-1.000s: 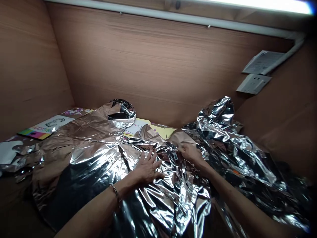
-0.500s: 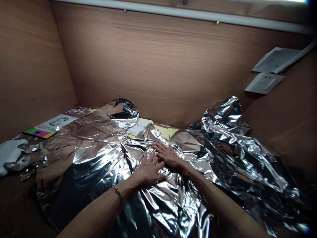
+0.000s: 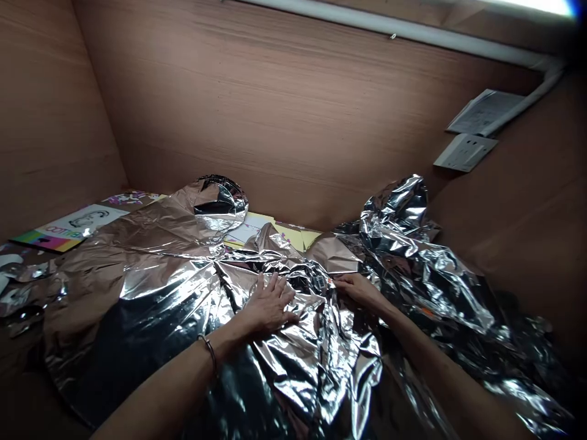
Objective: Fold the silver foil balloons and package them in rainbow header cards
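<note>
A large crinkled silver foil sheet (image 3: 156,287) covers most of the desk, flatter on the left and bunched up on the right (image 3: 413,244). My left hand (image 3: 268,302) lies flat on the foil near the middle, fingers stretched out and together. My right hand (image 3: 360,287) rests on the foil just to the right, fingers pointing left at a fold edge; whether they pinch the foil I cannot make out. A thin bracelet sits on my left wrist.
A colourful printed card (image 3: 68,226) lies at the far left, yellow paper sheets (image 3: 284,232) peek out behind the foil. Wooden walls enclose the desk on three sides. A white socket (image 3: 465,151) and a paper (image 3: 486,113) hang on the right wall.
My right hand slid from beside the left hand back to the right along the foil. The left hand stayed pressed flat in place.
</note>
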Action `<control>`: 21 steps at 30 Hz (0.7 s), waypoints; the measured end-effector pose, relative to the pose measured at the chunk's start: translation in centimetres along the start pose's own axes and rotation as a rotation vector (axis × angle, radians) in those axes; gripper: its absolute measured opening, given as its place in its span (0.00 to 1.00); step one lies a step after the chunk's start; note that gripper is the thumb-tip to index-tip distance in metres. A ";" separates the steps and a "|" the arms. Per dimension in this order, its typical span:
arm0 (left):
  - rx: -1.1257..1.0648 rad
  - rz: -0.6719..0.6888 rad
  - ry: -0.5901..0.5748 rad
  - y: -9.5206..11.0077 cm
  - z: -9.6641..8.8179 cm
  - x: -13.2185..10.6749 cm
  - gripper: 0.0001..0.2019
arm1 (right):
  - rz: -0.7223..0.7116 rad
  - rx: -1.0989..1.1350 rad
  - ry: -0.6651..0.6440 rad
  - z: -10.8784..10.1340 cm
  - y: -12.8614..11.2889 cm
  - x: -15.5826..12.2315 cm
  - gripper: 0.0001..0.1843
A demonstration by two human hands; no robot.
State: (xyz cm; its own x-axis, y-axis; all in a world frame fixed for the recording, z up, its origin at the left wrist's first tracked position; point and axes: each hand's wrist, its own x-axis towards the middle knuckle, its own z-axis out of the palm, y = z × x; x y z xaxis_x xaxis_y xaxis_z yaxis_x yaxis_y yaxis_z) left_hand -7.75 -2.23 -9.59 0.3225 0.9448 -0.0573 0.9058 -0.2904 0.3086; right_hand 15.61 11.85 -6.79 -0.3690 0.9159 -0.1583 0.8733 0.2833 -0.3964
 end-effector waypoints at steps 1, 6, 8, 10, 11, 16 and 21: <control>-0.001 -0.002 0.000 0.0 0.0 0.0 0.36 | 0.004 0.032 -0.023 0.3 0.1 0.0 0.18; 0.000 -0.002 0.017 0.1 0.1 -0.2 0.37 | 0.016 0.128 -0.059 0.7 -0.7 0.7 0.08; -0.014 0.007 0.032 0.1 0.0 -0.3 0.36 | -0.009 0.131 -0.037 0.3 -1.5 0.4 0.06; -0.075 0.016 0.055 0.0 -0.2 -0.4 0.35 | -0.044 0.108 0.017 -0.3 -2.5 -0.6 0.06; -0.141 0.018 0.072 0.0 -0.4 -0.4 0.34 | -0.066 0.087 0.052 -0.5 -3.2 -1.2 0.07; -0.973 -0.026 0.276 -0.8 -1.4 -0.1 0.30 | -0.237 -0.085 0.232 -0.9 -7.9 -6.2 0.10; -1.739 -0.145 0.563 -2.6 -2.3 -0.5 0.33 | -0.657 -0.565 0.434 2.6 -12.9 -11.5 0.14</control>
State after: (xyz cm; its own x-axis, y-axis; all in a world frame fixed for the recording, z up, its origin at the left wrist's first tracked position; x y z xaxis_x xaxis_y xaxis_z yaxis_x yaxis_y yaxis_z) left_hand -10.92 -1.54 -8.18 -0.1750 0.9845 0.0053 -0.4816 -0.0903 0.8717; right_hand 7.69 -3.07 -2.23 -0.7873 0.5193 0.3324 0.6008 0.7673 0.2241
